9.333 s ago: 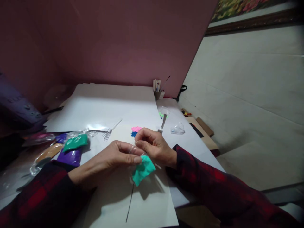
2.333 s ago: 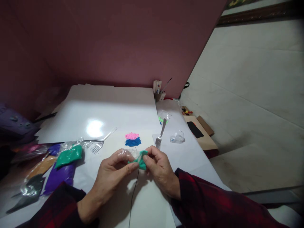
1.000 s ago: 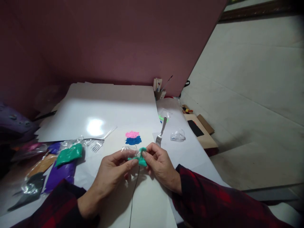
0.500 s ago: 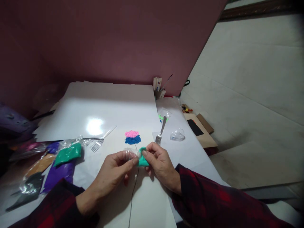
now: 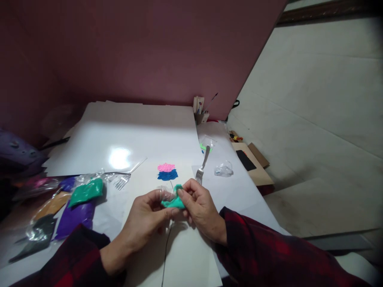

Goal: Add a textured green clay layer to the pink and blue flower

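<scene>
Between my two hands is a small piece of green modelling clay point(image 5: 175, 202) with a bit of clear plastic wrap point(image 5: 165, 193) beside it. My left hand point(image 5: 146, 215) pinches the clay's left end and the wrap, thumb below. Fingers of my right hand point(image 5: 202, 207) are closed on the clay's right side. Just beyond lies a white sheet point(image 5: 191, 255) bearing a pink clay patch point(image 5: 166, 167) above a blue clay patch point(image 5: 167, 175). A thin dark line point(image 5: 165, 255) runs down the sheet beneath my hands.
A metal fork point(image 5: 203, 165) lies beyond my right hand; a clear plastic fork point(image 5: 128, 175) is at left. Bagged clay includes green point(image 5: 86, 192) and purple point(image 5: 76, 221) packs. Crumpled plastic point(image 5: 224, 169) sits at right. Large white boards point(image 5: 143, 131) lie at the back.
The green clay now stretches further left and shows more between my hands. My left thumb has shifted lower; the right hand stays nearly in place.
</scene>
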`<act>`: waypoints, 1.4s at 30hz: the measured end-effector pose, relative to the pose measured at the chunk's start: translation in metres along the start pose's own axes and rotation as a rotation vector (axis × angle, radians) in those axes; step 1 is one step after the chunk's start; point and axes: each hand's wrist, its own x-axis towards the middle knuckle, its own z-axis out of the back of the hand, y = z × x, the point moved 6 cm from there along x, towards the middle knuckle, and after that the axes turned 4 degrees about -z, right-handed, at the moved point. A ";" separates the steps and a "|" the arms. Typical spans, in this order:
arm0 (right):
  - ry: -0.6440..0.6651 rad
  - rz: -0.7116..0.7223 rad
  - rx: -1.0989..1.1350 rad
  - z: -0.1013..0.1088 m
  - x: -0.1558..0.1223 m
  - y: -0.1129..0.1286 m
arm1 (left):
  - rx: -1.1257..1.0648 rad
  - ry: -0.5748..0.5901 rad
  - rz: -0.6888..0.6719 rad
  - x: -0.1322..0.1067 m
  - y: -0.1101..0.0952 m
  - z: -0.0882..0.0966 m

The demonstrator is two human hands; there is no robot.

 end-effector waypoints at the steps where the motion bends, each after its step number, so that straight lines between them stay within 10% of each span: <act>1: 0.007 -0.011 -0.001 -0.001 0.000 -0.001 | 0.023 -0.022 -0.011 -0.001 -0.001 0.000; 42: 0.092 0.067 -0.028 -0.006 -0.005 0.004 | 0.106 -0.149 -0.176 -0.002 -0.016 0.012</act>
